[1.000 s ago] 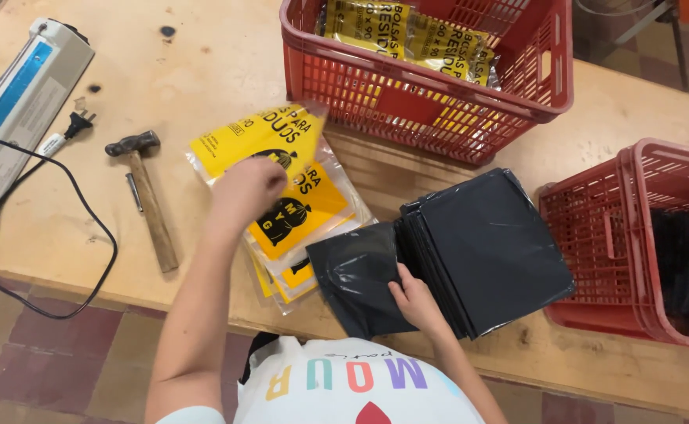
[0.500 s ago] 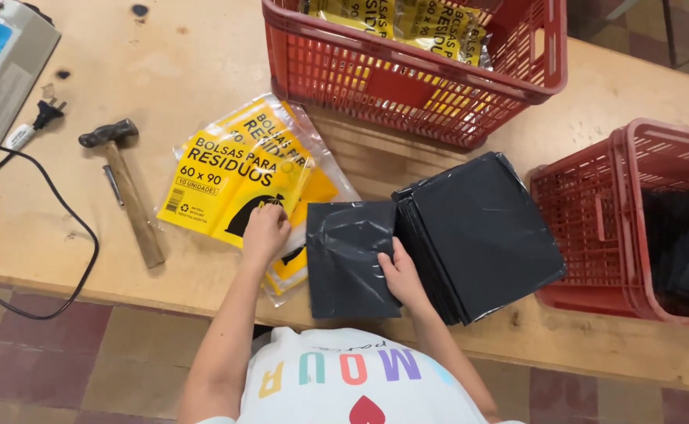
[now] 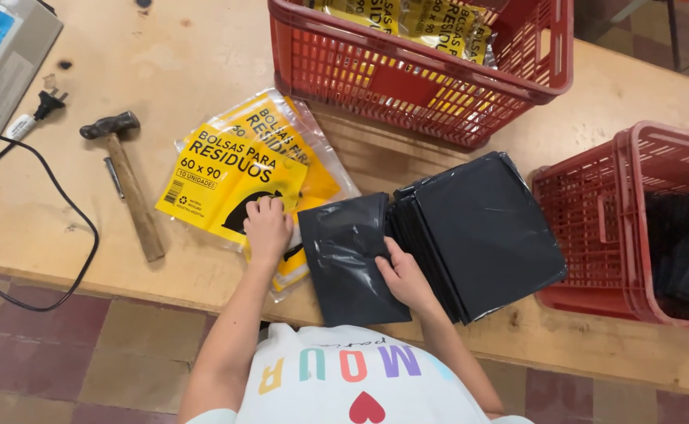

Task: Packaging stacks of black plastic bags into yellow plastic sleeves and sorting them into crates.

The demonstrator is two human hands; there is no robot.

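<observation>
My left hand [image 3: 267, 226] rests fingers-down on a pile of yellow plastic packages [image 3: 238, 171] lying on the wooden table [image 3: 164, 55]. My right hand [image 3: 402, 276] presses flat on a folded black bag [image 3: 349, 255] near the table's front edge, its fingers at the bag's right side. Just right of it lies a stack of folded black bags [image 3: 482, 229]. Neither hand grips anything that I can see.
A red basket [image 3: 415, 78] with yellow packages stands at the back. Another red basket [image 3: 596, 228] with black bags sits at the right. A hammer [image 3: 129, 180] lies left of the packages. A grey machine [image 3: 3, 67], a plug and a black cable [image 3: 46, 259] are far left.
My left hand has slid down the yellow packages toward me. The right hand has pulled one folded black bag left off the stack and flattened it at the table's front.
</observation>
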